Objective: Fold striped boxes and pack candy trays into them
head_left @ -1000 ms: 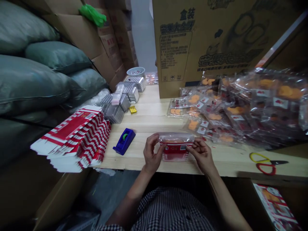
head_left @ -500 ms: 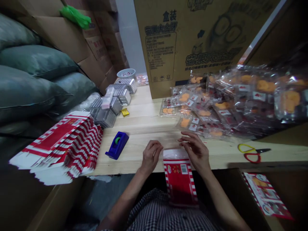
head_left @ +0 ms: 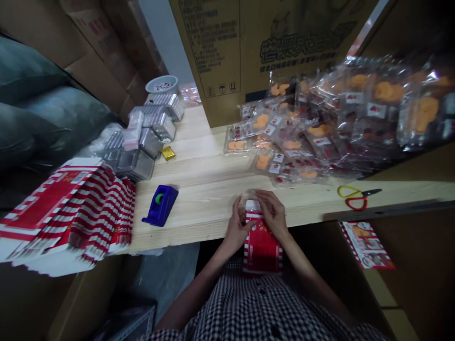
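One striped carton (head_left: 263, 248), two hands on it

Here it is, a single carton, low at centre, its lower end in front of the checked shirt (head_left: 245, 308)! The left hand (head_left: 236, 229) grips the upper-left edge, thumb across the red face; the right hand (head_left: 274, 214) curls in narrow on the upper right, clear film (head_left: 249, 195) showing between them.

Around that carton's clock: one fanned stack of striped cartons (head_left: 81, 208) at nine, too tight to count; one blue tape dispenser (head_left: 164, 210) at ten; one white bowl (head_left: 151, 87) at eleven; one big printed cardboard box (head_left: 220, 111) at twelve; clear snack bags (head_left: 322, 142) heaped beyond counting at one; one pair of scissors (head_left: 362, 193) at two!
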`<state>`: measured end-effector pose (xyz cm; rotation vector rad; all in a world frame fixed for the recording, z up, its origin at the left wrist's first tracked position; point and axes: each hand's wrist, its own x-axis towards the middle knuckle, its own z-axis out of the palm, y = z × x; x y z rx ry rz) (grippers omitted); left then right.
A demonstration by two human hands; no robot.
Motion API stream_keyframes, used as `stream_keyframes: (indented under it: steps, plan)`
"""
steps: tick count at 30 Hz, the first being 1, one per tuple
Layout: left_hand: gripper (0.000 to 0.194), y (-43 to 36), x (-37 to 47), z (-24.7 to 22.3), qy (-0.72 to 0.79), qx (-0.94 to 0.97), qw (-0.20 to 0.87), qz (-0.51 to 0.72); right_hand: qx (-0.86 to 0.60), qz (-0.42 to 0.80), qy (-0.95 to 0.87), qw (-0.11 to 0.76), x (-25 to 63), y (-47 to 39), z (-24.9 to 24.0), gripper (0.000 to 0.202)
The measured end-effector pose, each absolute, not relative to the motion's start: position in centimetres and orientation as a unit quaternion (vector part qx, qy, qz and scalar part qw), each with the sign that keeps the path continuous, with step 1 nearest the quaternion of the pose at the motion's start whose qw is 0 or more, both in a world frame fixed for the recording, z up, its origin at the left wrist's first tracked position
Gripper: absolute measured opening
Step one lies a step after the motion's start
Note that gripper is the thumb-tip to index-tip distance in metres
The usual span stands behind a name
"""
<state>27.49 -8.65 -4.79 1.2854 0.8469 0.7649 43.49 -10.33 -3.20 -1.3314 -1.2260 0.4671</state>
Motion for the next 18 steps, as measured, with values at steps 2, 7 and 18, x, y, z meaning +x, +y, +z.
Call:
stream_keyframes:
  steps: [2, 7, 18]
  plan:
    - [0.094, -8.0, 27.3, -4.4, 0.368, 0.513, 0.678, 0.376, -0.592, 0.174, -0.495, 0.612, 44.3, -11.3, -2.3, 0.021]
    - [0.070, -5.9, 25.3, -1.7, 0.366, 0.485, 0.633, 0.480, -0.561, 0.317, -0.409, 0.647, 44.9, -13.3, -1.3, 0.037]
    - [0.037, -6.8, 22.5, -1.7, 0.389, 0.520, 0.566, 0.508, -0.509, 0.415, -0.409, 0.634, 42.3, -12.6, -2.7, 0.038]
